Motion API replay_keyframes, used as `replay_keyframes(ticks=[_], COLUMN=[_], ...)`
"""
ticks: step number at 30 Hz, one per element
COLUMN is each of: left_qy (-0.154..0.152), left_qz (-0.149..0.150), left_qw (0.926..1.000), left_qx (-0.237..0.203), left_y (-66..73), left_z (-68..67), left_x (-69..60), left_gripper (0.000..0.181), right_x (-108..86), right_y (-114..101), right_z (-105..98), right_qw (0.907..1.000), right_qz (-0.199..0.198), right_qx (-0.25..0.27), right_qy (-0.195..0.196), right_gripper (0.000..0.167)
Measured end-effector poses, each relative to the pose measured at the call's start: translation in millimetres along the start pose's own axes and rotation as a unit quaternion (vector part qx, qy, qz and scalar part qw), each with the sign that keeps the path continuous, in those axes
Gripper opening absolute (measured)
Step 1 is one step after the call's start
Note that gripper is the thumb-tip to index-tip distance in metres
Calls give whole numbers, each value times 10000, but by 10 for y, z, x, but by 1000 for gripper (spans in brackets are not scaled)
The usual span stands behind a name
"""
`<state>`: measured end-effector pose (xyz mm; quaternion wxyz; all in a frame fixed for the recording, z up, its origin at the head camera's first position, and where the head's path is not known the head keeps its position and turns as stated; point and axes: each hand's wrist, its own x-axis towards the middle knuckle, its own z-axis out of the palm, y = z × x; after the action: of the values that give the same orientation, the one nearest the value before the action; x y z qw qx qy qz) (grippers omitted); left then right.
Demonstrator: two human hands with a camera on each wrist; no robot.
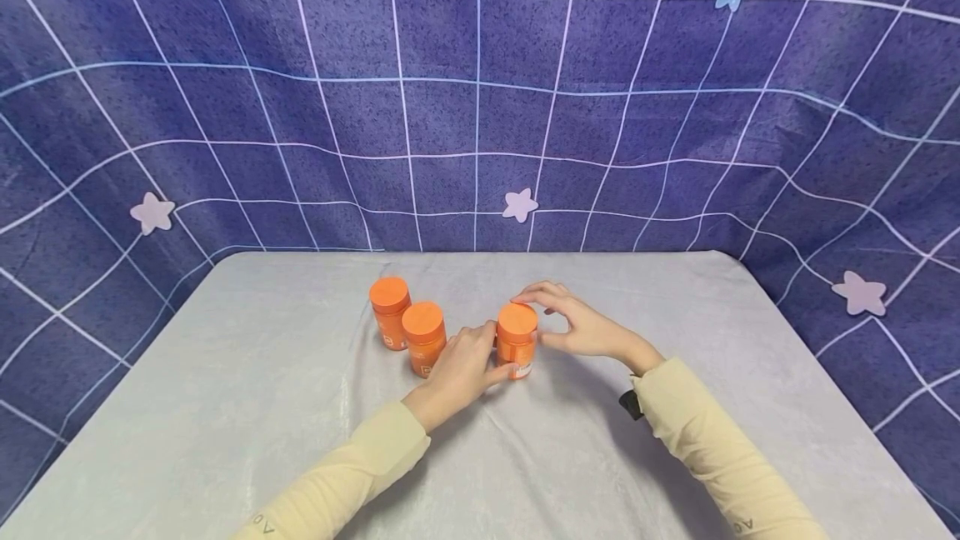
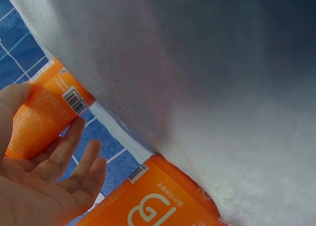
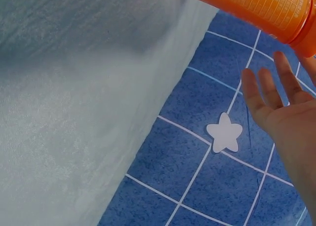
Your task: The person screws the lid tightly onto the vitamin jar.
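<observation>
Three orange bottles with orange screw lids stand upright on the grey cloth. My left hand (image 1: 459, 367) grips the rightmost bottle (image 1: 517, 352) low on its body, thumb on one side and fingers on the other. In the left wrist view, that bottle (image 2: 42, 112) shows a barcode beside the left hand (image 2: 44, 191). At its other side is my right hand (image 1: 588, 328), fingers spread and loosely bent, a fingertip at the lid's edge. The right wrist view has the right hand (image 3: 291, 110) beside the bottle (image 3: 256, 8), partly cut off by the frame.
The middle bottle (image 1: 424, 340) stands just left of my left hand, and the far-left bottle (image 1: 390, 315) stands close behind it. A grey cloth (image 1: 225, 407) covers the table. Behind rises a blue grid-patterned curtain (image 1: 442, 115) with star shapes.
</observation>
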<state>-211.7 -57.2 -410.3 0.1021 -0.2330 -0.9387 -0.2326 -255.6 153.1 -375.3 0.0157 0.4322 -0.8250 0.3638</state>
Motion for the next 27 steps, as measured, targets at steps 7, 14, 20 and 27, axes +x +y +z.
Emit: replay_keyframes(ticks=[7,14,20,27], left_qy=[12,87,-70,-126], left_qz=[2,76,-97,-149], left_qw=[10000,9999,9999,9998], left_qx=[-55,44,64,68], left_y=[-14,-15,-10,-10], left_z=[14,16,8,15], left_x=[2,-7,2,7], left_gripper=[49,49,50,50], right_x=[-24,-34,-37,-31], right_y=[-10,-36,-53,-50], right_z=[21,91,139,162], right_qw=[9996,9977,9954,9941], right_qz=[183,360,546,687], right_qx=[-86,-66,51,37], right_qy=[216,576,783,836], right_gripper=[45,43,45,46])
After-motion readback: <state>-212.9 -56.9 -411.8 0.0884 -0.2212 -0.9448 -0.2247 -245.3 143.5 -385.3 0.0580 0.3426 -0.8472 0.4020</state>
